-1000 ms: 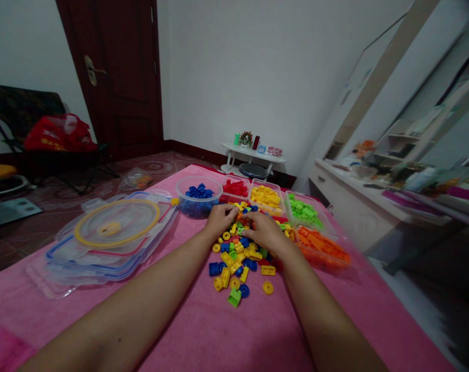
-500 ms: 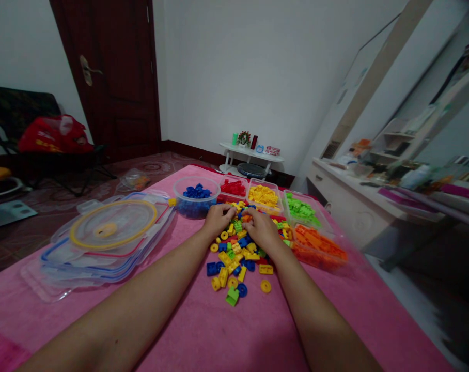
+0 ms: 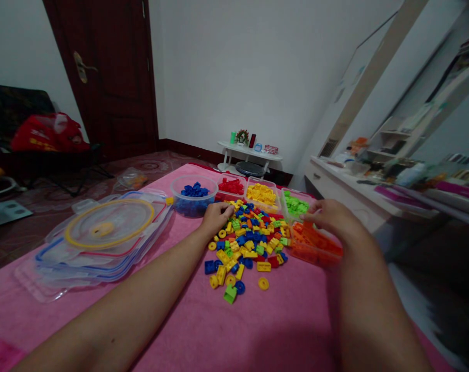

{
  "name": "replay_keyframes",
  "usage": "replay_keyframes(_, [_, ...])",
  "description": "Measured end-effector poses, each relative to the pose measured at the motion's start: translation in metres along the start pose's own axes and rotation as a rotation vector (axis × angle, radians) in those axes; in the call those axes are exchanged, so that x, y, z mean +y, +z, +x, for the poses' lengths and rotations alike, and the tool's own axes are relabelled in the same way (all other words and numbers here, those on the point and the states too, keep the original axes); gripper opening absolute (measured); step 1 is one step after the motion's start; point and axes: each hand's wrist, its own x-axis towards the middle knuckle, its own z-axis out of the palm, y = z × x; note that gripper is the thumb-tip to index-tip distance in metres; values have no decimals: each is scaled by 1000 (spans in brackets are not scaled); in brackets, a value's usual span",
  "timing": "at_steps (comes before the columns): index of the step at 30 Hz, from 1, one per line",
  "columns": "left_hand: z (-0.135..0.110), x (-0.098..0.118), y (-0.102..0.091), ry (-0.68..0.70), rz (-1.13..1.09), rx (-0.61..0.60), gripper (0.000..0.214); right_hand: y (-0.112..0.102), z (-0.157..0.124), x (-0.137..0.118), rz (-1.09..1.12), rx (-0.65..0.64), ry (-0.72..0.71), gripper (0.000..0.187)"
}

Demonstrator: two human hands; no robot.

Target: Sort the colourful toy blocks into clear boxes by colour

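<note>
A heap of mixed toy building bricks (image 3: pixel 253 237), in yellow, blue, green, red and orange, lies on the pink cloth. My left hand (image 3: pixel 216 216) rests at the heap's far left edge with fingers curled; whatever is at its fingertips is hidden. Over the orange bricks' box (image 3: pixel 315 253), my right hand (image 3: pixel 331 217) is closed in a pinch, an orange brick (image 3: pixel 310 225) showing beneath its fingers. Behind the heap are a round tub of blue bricks (image 3: pixel 193 199) and boxes of red bricks (image 3: pixel 231 186), yellow bricks (image 3: pixel 261 194) and green bricks (image 3: pixel 295 203).
Stacked clear lids (image 3: pixel 110 232) lie on the left of the pink-covered table (image 3: pixel 219 336). A white dresser (image 3: pixel 335 191) with bottles and other items stands to the right. Beyond the table is a low white stand (image 3: pixel 242 150). A red bag (image 3: pixel 50 133) sits on a chair at left.
My right hand has moved right, from the heap to above the box of orange bricks. My left hand stays at the heap's left edge. The view has shifted slightly.
</note>
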Motion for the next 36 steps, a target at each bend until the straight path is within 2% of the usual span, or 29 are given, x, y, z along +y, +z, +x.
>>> replay_keyframes(2, [0, 0, 0, 1, 4, -4, 40, 3, 3, 9, -21, 2, 4, 28])
replay_keyframes(4, [1, 0, 0, 1, 7, 5, 40, 8, 4, 3, -21, 0, -70, 27])
replay_keyframes(7, [0, 1, 0, -16, 1, 24, 40, 21, -1, -26, 7, -87, -264, 20])
replay_keyframes(10, [0, 1, 0, -18, -10, 22, 40, 39, -12, -59, -32, -245, -390, 30])
replay_keyframes(13, [0, 1, 0, -19, -20, 16, 40, 55, -23, -78, -109, -286, -386, 37])
replay_keyframes(16, [0, 0, 0, -19, -13, 19, 40, 62, -25, -83, -139, -265, -370, 33])
replay_keyframes(19, [1, -1, 0, -2, 7, 11, 40, 59, -21, -82, -121, -210, -339, 25])
replay_keyframes(22, [1, -1, 0, 4, 12, -4, 40, 50, -20, -81, -13, -168, -333, 16])
replay_keyframes(24, [0, -1, 0, -3, 8, -3, 40, 44, -21, -79, 100, -245, -388, 14])
replay_keyframes(28, [-1, 0, 1, 5, -8, 20, 41, 38, -23, -74, 281, -595, -458, 14])
replay_keyframes(29, [-1, 0, 1, 8, -11, 24, 40, 38, -22, -73, 286, -588, -447, 14])
replay_keyframes(30, [-1, 0, 1, 9, -11, 25, 40, 39, -21, -73, 282, -496, -419, 16])
replay_keyframes(33, [-1, 1, 0, -7, -6, 19, 39, 41, -14, -74, 313, 79, -271, 27])
replay_keyframes(34, [-1, 1, 0, -12, -9, 18, 39, 41, -12, -75, 347, 231, -236, 34])
replay_keyframes(35, [-1, 1, 0, -14, -13, 19, 39, 41, -10, -75, 380, 322, -223, 39])
replay_keyframes(36, [0, 1, 0, -11, -17, 21, 39, 42, -9, -75, 398, 358, -231, 42])
